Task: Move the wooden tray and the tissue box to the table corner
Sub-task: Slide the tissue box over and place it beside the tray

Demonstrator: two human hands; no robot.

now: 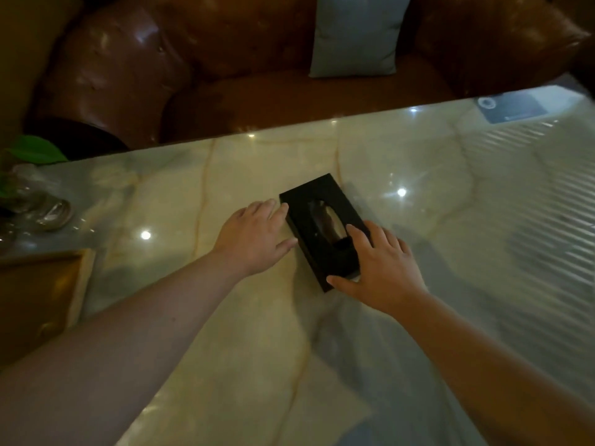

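Note:
A black tissue box [317, 201] with an oval slot lies flat in the middle of the pale marble table [418, 162], turned diagonally. My left hand [256, 239] rests on the table at the box's left long side, fingertips touching its edge. My right hand [381, 268] lies on the box's near right end, fingers on top and thumb against the near corner. A wooden tray [38, 294] sits at the table's left edge, partly hidden by my left forearm.
A glass vase with green leaves [29, 188] stands at the far left of the table. A dark card [512, 109] lies at the far right corner. A brown leather sofa [154, 66] with a pale cushion [357, 33] runs behind the far edge.

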